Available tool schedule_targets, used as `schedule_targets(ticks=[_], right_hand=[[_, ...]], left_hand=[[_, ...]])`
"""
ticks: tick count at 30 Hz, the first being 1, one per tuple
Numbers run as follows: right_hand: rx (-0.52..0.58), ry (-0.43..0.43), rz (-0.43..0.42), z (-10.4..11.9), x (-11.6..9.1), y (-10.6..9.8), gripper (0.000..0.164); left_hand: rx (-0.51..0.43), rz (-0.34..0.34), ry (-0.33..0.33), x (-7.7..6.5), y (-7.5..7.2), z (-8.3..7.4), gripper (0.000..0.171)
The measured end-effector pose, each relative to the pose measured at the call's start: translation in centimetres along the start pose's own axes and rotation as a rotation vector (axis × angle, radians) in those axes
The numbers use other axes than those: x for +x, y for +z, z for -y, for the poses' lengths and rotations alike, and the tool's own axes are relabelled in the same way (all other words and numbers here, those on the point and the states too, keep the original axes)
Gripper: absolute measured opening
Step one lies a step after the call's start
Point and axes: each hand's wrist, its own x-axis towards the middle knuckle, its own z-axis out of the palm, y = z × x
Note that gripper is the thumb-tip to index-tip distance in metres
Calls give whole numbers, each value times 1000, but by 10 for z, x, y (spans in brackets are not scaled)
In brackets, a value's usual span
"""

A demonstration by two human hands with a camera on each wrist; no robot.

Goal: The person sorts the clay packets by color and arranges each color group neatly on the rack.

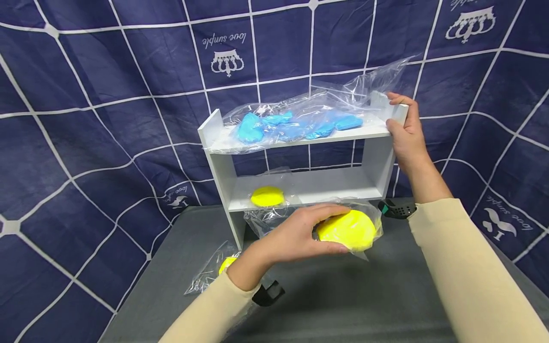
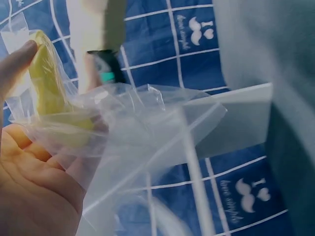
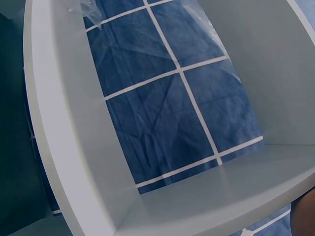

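My left hand [image 1: 296, 233] grips a rounded yellow lump [image 1: 351, 231] wrapped in a clear plastic bag, just in front of the white two-tier shelf [image 1: 334, 181]. In the left wrist view the thumb presses one side of the yellow lump [image 2: 47, 83], and loose plastic trails off to the right. At the shelf's upper right corner, my right hand [image 1: 407, 133] holds the raised end panel between thumb and fingers. A second bagged yellow lump [image 1: 267, 196] rests on the lower board, near its left end.
Several bright blue pieces [image 1: 250, 128] in clear plastic lie along the top board. Another bagged yellow piece [image 1: 226, 263] sits on the grey table [image 1: 343, 305], partly hidden by the left forearm. Blue checked cloth [image 1: 141, 52] hangs behind and at the sides.
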Motion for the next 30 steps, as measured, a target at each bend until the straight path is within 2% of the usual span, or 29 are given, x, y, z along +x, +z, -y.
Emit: schedule_targets(ticks=[3,6,9,12,20,27,30], right_hand=[[1,-4,0,1,0,-1,48],[-5,-5,2,1,0,-1,48],[-11,-1,0,2,0,-2,48],[-16,4,-5,1,-1,-2,49],[-13,-20,-4,0,1,-1,49],[-47,3,4,-1,-1,0,48],[-57,7,3,-1,-1,-1,48]], left_hand=[[41,-7,-32,15,-12,-3,69],[103,-23,-76,30,-24,1,70],[169,-49,-123,43,-34,13,70],[207,-72,-185,50,-42,31,69],[242,-122,-314,50,-46,82,68],[310,-59,-362,44,-46,112,71],[335,-52,-396,42,-48,122,71]])
